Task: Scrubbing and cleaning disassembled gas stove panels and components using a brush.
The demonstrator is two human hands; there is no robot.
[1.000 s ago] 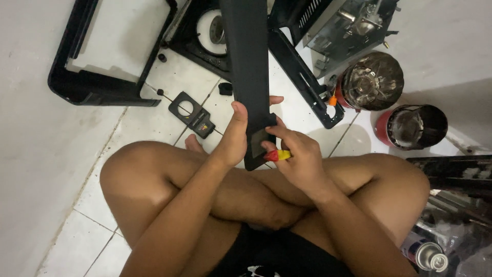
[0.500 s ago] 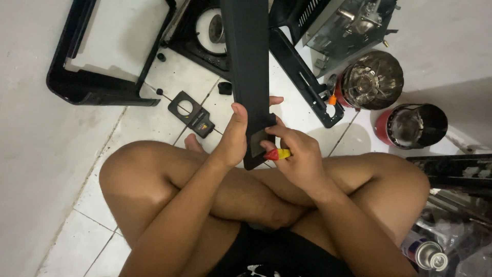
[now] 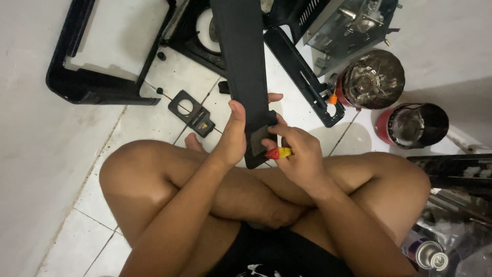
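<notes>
- While the person sits cross-legged on the white tiled floor (image 3: 128,118), both hands meet over the lap at the lower end of a long black panel (image 3: 246,61).
- Left hand (image 3: 233,136): grip clenched on the long black panel near its lower end, thumb along the left edge, holding it tilted up and away from the body.
- Right hand (image 3: 302,154): grip closed around a red-and-yellow tool handle (image 3: 279,153), its tip pressed to the panel's lower end; the tip itself is hidden.
- Step in hand, as judged: working a fastener or catch at the panel's lower end.
- Next move, as judged: calls for a steady left-hand hold and the tool kept square to its seat, so the tip does not slip.
- Black rectangular frame (image 3: 97,90): lying flat, far left.
- Small black plate with a round hole (image 3: 192,113): on the floor just beyond the left knee.
- Narrow black rail (image 3: 302,77): lying to the right of the panel.
- Metal chassis (image 3: 348,25): top of view.
- Shiny round reflector (image 3: 371,79) and red cylinder (image 3: 412,125): side by side at right.
- Spray can (image 3: 428,254): lower right corner.
</notes>
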